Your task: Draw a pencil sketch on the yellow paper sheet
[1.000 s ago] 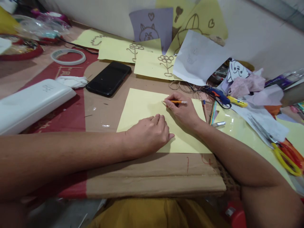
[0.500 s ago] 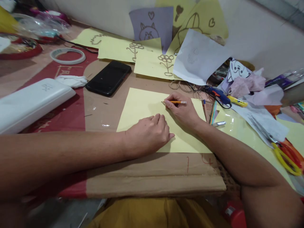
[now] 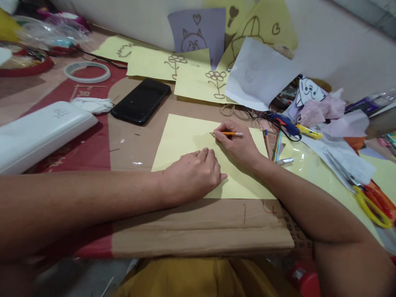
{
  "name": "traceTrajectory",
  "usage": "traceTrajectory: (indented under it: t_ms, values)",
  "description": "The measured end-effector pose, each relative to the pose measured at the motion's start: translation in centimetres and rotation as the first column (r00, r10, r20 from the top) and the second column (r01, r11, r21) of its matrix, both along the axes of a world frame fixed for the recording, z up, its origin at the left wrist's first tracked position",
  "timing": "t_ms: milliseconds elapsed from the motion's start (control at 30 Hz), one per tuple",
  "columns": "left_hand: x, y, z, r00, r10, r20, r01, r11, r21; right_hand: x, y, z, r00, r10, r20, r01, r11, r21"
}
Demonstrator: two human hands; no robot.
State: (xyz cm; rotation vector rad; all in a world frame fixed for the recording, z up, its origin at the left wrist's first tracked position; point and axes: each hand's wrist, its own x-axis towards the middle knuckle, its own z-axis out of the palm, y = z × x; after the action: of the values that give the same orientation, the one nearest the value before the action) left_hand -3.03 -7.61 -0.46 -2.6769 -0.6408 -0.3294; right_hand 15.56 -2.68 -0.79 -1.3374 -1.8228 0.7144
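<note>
A plain yellow sheet of paper lies in front of me on flattened cardboard. My right hand rests on its upper right part, thumb and fingers pinched round a short orange pencil. The pencil's tip points left, close to the paper; its white eraser end sticks out to the right. Lower on the sheet, my left hand presses down with fingers curled in and the thumb toward the right. Nothing shows in it. No drawn line can be made out on this sheet.
Behind the sheet lie a black phone, yellow papers with flower drawings and a white sheet. A white power bank and tape roll are at left. Scissors, a glue gun and a yellow cutter are at right.
</note>
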Motion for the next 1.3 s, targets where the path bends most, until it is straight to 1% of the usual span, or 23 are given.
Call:
traceTrajectory:
  t_ms: [467,667,867,1300]
  values:
    - [0.02,0.02,0.05,1.0,0.0,-0.008,0.001,1.0,0.014,0.12,-0.04,0.03,1.0,0.019,0.008,-0.019,1.0,-0.014]
    - [0.01,0.03,0.01,1.0,-0.003,-0.005,0.003,1.0,0.008,0.24,-0.01,-0.02,0.998,0.059,-0.02,-0.06,0.998,-0.029]
    - [0.03,0.05,-0.01,1.0,-0.004,-0.004,0.004,1.0,0.021,0.16,-0.02,-0.03,1.0,0.004,-0.024,-0.004,1.0,0.003]
    - [-0.03,-0.02,0.09,1.0,-0.008,-0.005,0.008,1.0,0.019,0.04,0.27,-0.19,1.0,-0.003,0.009,0.003,1.0,0.013]
